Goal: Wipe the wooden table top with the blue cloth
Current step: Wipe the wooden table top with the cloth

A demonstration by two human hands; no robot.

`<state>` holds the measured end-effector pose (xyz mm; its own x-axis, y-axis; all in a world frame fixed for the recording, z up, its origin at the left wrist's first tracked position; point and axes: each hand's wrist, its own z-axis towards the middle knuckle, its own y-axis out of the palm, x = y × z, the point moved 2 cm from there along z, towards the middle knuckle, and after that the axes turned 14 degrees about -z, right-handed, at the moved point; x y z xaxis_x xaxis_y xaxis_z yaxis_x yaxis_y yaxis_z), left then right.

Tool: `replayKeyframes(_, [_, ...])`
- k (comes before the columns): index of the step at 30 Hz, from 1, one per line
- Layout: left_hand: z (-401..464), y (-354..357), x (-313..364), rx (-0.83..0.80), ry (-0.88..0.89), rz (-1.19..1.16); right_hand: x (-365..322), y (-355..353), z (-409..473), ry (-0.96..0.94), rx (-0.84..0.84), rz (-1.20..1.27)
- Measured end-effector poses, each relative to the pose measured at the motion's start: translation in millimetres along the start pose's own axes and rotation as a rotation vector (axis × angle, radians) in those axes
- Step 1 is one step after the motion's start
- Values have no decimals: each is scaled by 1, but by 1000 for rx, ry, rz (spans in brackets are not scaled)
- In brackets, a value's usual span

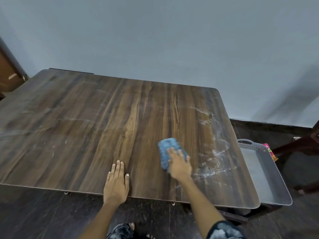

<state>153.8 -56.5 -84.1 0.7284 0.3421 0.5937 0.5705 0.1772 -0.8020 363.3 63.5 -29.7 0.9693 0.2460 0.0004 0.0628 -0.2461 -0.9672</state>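
The wooden table top (96, 128) fills the middle of the view, dark brown with streaky grain. A folded blue cloth (168, 149) lies on its right half. My right hand (179, 163) presses flat on the cloth's near end with straight fingers. White smears and wet streaks (214, 152) mark the wood just right of the cloth, up to the right edge. My left hand (117, 181) rests palm down on the table near the front edge, fingers straight and together.
A grey plastic tray basket (269, 171) sits on the floor against the table's right side. Dark furniture legs (293, 149) stand further right. A grey wall runs behind the table, and a wooden door (8, 75) shows at far left.
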Motion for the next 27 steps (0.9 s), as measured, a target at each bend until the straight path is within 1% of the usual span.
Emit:
replayKeyframes(2, [0, -1, 1, 16, 2, 0, 52, -1, 3, 226, 1, 36])
replayKeyframes(4, [0, -2, 0, 9, 7, 19, 84, 0, -1, 393, -17, 112])
replayKeyframes(5, [0, -2, -1, -2, 13, 23, 88, 1, -3, 447, -32, 140])
replayKeyframes(7, [0, -4, -3, -19, 26, 10, 74, 4, -8, 511, -57, 138])
replayKeyframes(9, [1, -7, -5, -46, 50, 0, 40, 5, -15, 502, -42, 106])
replayKeyframes(11, [4, -13, -7, -44, 83, -84, -12, 9, -26, 377, 0, 90])
replayKeyframes(12, [6, -17, -8, -7, 83, -193, -43, 13, -35, 274, 27, 82])
replayKeyframes(14, [7, -27, -7, 145, 27, -478, -106, 21, -60, 25, 86, 66])
replayKeyframes(15, [7, -32, -7, 224, -18, -571, -134, 26, -73, -113, 82, 54])
replayKeyframes(16, [6, -38, -6, 288, -65, -606, -155, 28, -83, -231, 49, 27])
replayKeyframes(17, [6, -42, -5, 326, -103, -603, -168, 32, -89, -299, -2, 8])
replayKeyframes(18, [5, -45, -4, 341, -125, -588, -172, 32, -93, -330, -26, -2])
replayKeyframes(19, [4, -46, -4, 327, -133, -567, -169, 33, -94, -339, -13, -1])
replayKeyframes(20, [2, -44, -4, 293, -126, -544, -161, 33, -93, -334, 44, 6])
replayKeyframes(22, [-3, -33, -2, 201, -77, -459, -137, 38, -94, -246, 53, 40])
replayKeyframes(24, [-10, -21, 1, 112, -19, -292, -104, 41, -92, -129, 68, 61])
replayKeyframes(25, [-13, -17, 1, 79, -7, -212, -82, 44, -91, -41, 87, 49])
replayKeyframes(27, [-19, -13, 0, 50, 8, -128, -29, 46, -91, 217, 96, 36])
